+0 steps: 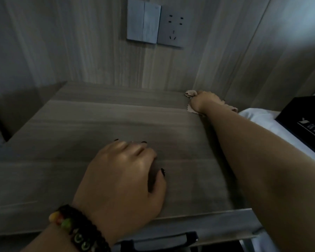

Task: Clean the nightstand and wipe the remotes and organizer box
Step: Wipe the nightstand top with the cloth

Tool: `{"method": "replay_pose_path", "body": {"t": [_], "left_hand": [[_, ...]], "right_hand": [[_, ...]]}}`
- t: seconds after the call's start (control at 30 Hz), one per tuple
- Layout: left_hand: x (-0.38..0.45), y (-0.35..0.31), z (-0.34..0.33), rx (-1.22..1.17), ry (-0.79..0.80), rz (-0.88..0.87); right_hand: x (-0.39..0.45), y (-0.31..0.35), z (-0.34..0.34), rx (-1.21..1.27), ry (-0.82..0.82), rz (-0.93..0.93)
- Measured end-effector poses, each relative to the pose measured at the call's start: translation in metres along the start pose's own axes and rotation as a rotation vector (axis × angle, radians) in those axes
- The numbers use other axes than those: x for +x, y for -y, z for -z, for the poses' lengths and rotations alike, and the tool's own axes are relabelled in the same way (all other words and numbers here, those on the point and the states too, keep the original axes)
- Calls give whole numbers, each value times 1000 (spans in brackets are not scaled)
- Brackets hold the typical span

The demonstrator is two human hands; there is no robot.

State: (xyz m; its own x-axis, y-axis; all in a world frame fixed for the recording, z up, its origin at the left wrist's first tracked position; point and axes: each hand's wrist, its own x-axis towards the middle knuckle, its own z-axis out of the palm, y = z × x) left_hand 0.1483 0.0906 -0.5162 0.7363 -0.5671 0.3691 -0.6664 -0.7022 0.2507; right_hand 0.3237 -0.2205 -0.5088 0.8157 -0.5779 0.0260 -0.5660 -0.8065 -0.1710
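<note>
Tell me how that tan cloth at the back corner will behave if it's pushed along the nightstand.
The cloth bunches under the right hand, so it is probably floppy. It looks thin and light, likely sliding easily on the smooth nightstand.

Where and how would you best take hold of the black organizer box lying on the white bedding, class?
Judging from the head view, grip the black organizer box across its near left corner and long upper edge, coming from above and the left. That edge lies exposed over the white bedding; its far side runs out of frame.
</note>
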Motion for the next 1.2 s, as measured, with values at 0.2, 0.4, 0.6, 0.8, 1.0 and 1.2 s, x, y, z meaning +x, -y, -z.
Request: {"method": "replay_pose_path", "body": {"t": [0.2,0.4,0.6,0.8,1.0,1.2], "left_hand": [[-1,0,3,8,35,21],[-5,-3,5,2,18,33],[-13,-10,8,-38,-47,57],[-19,-10,12,-1,-113,16],[-29,2,18,-15,-71,150],[-39,34,37,38,-8,254]], "right_hand": [[-26,29,-1,-23,-5,150],[-95,-1,-1,13,45,421],[-203,-53,11,75,15,509],[-278,-45,5,26,-73,283],[-288,-1,-6,22,-26,356],[-243,6,2,114,-28,503]]}}
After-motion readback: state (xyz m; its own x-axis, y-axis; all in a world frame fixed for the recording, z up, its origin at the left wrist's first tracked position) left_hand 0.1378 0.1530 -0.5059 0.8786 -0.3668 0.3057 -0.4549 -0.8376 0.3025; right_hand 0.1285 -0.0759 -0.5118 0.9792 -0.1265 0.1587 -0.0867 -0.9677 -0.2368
